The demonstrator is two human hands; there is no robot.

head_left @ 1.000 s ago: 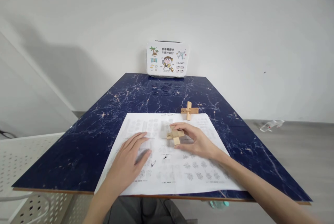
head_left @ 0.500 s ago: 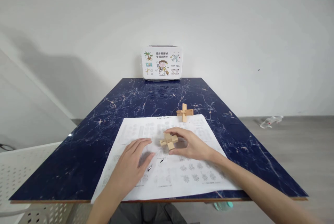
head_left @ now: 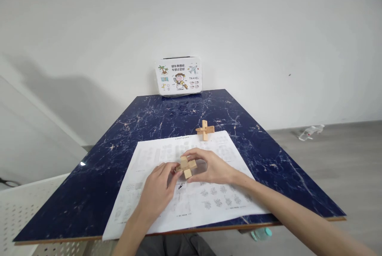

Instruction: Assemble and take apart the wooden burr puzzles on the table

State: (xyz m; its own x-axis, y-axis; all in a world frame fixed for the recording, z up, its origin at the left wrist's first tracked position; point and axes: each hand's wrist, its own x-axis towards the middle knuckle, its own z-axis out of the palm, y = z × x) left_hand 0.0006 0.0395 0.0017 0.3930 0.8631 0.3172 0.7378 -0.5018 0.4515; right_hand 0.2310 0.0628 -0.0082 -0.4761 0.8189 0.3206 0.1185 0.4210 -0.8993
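1. Two-handed handling of the wooden cross (head_left: 187, 165) seemed underway over the paper sheet's (head_left: 141, 162) middle.
2. Left hand (head_left: 157, 187): fingers pinched its end toward the sheet's left edge. Right hand (head_left: 217, 167): fingers clasped it.
3. The next move seemingly called for steady holding.

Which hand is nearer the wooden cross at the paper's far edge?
Right. The right hand is on the near side of that cross, over the paper; the left hand is farther from it, off to the left and closer to the person.
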